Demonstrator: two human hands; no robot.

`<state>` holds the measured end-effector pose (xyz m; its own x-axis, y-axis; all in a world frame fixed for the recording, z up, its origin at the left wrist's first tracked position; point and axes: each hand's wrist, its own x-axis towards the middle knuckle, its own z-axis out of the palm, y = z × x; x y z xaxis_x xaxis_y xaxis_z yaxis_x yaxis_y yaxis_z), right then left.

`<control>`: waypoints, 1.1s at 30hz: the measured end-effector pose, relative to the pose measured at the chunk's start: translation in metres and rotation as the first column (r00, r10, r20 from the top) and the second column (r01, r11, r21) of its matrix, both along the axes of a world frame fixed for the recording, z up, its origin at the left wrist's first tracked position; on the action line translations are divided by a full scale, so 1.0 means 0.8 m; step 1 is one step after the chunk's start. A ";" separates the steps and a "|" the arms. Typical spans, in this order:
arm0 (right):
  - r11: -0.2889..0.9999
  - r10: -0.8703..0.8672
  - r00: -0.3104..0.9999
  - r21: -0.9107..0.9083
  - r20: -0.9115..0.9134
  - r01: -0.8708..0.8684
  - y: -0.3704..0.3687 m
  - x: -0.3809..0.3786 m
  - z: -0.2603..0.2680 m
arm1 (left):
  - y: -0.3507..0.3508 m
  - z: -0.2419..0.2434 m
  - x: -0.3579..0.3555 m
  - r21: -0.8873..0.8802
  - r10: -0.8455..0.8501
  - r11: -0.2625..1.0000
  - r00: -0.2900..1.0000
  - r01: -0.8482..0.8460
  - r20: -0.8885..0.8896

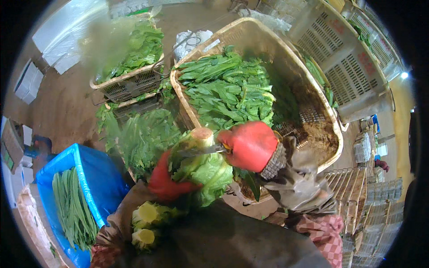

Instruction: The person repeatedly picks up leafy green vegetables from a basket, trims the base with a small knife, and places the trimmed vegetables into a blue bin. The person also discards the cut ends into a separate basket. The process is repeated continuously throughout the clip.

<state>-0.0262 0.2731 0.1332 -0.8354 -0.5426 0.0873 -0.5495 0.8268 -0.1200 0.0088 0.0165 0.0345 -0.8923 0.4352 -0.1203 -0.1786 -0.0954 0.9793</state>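
My left hand (171,182), in a red glove, grips a leafy green head of stem lettuce (214,174) from its left side. The cut, round end of its pale stem points up and away from me. My right hand (249,145), also red-gloved, is closed around the handle of a knife (201,151). The metal blade lies across the stem just below the cut end. Two more thick stems with yellow-green cut ends (147,211) rest by my left forearm, against my dark clothing.
Beyond my hands stands a large dirty plastic crate (321,134) with long leafy greens (231,90). Another crate of greens (130,82) is at upper left, loose leaves (147,137) below it. A blue-lined box (100,187) with long leaves stands left; stacked crates (345,50) stand right.
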 end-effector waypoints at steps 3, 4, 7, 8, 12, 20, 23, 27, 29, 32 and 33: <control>0.998 -0.070 0.994 0.004 0.085 0.070 0.007 -0.025 -0.022 | -0.003 -0.002 0.002 -0.133 0.027 0.991 0.999 -0.022 0.037; 0.976 -0.194 0.973 0.120 0.122 0.179 0.009 -0.034 -0.033 | -0.002 -0.004 0.003 -0.067 0.088 0.994 0.996 -0.086 0.028; 0.831 -0.423 0.747 -0.110 0.512 0.546 0.007 -0.047 -0.055 | -0.001 -0.014 0.000 0.310 0.085 0.941 0.982 -0.135 0.169; 0.720 -0.043 0.700 -0.463 0.713 0.516 0.005 -0.046 -0.058 | -0.003 -0.015 -0.003 0.527 -0.042 0.832 0.930 -0.170 0.366; 0.490 0.334 0.601 -0.679 0.726 0.547 -0.006 -0.029 -0.050 | -0.016 0.000 -0.021 0.037 0.130 0.992 0.952 -0.125 -0.278; 0.661 0.264 0.910 -0.747 0.319 0.070 -0.036 0.000 -0.022 | -0.033 0.003 -0.029 -0.056 -0.051 0.998 0.943 0.034 -0.328; 0.690 0.164 0.950 -0.719 0.267 0.083 -0.038 0.009 -0.012 | -0.026 -0.028 -0.019 0.135 -0.025 0.990 0.990 0.044 -0.139; 0.795 0.217 0.975 -0.589 0.052 -0.146 -0.020 0.016 -0.004 | -0.031 -0.036 -0.013 0.196 0.205 0.968 0.948 -0.159 -0.243; 0.979 -0.143 0.982 -0.131 0.127 0.159 -0.017 0.011 -0.012 | -0.039 -0.022 -0.017 0.038 0.270 0.959 0.868 -0.280 -0.417; 0.712 -0.047 0.924 -0.636 0.381 0.298 -0.032 -0.008 -0.032 | -0.049 0.001 -0.022 -0.336 0.085 0.830 0.696 -0.445 -0.713; 0.516 0.065 0.863 -0.757 0.501 0.401 -0.041 -0.010 -0.034 | -0.051 0.006 -0.021 -0.451 -0.021 0.760 0.676 -0.468 -0.737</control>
<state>-0.0341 0.2400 0.1061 -0.9654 -0.2594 0.0284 -0.1054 0.2881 -0.9518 -0.0083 -0.0245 0.0389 -0.8751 0.2713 0.4007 0.4817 0.5679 0.6674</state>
